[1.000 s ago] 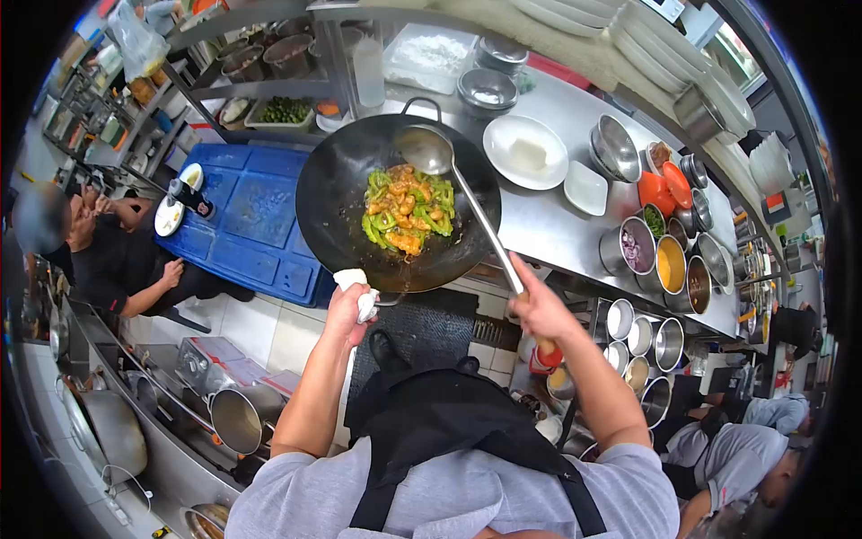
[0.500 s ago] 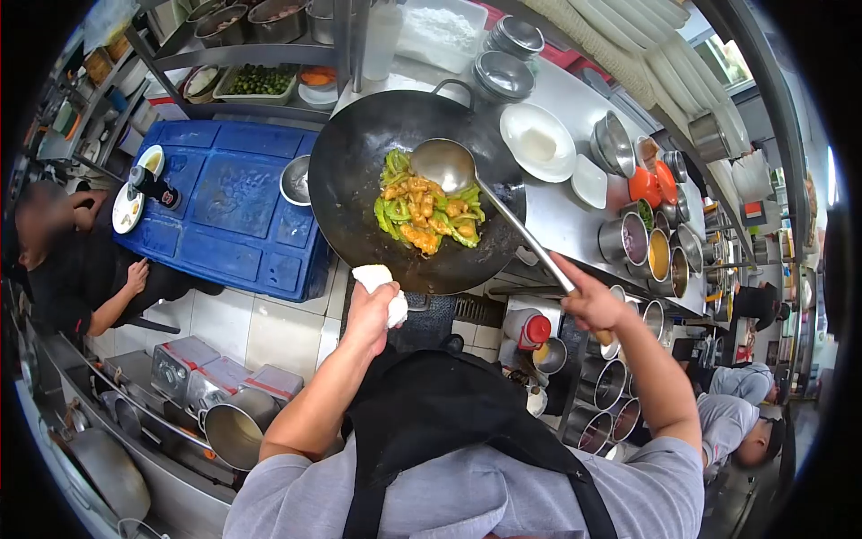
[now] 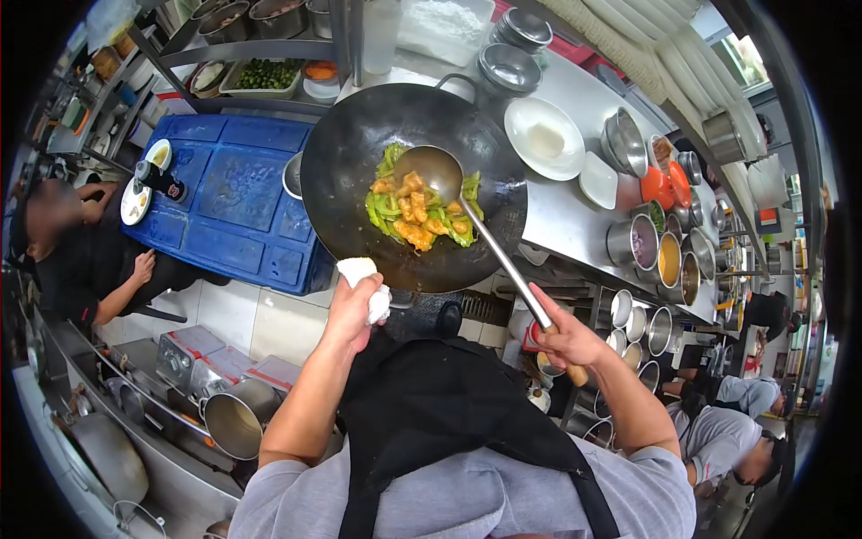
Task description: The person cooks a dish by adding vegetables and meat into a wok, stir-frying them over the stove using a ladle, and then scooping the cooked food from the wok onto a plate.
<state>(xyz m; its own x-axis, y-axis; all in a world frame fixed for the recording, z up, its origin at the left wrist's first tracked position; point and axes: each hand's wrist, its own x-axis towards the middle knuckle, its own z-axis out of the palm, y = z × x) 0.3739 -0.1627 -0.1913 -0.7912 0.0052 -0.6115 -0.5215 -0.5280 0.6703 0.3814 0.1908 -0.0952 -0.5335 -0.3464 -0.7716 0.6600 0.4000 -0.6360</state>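
Observation:
A black wok (image 3: 337,171) stands in front of me, with glazed orange-brown chunks and green vegetable slices (image 3: 384,218) heaped in its middle. My right hand (image 3: 572,338) is closed round the lower handle of a long metal ladle (image 3: 503,253), near its wooden end. The ladle's bowl lies in the wok against the food, with some brown chunks at its edge. My left hand (image 3: 348,314) grips a folded white cloth (image 3: 379,307) at the wok's near-left rim. Whether the cloth touches the rim is hard to tell.
Left of the wok is a blue plastic surface (image 3: 251,189) with a bottle (image 3: 162,182) and small plates; a person in black sits beyond it. On the right, a steel counter (image 3: 561,216) holds a white plate (image 3: 545,139) and several metal containers. Other people are at far right.
My right hand has come down and left with the ladle, whose bowl has shifted slightly left over the food. My left hand still holds the cloth. The view has shifted a little.

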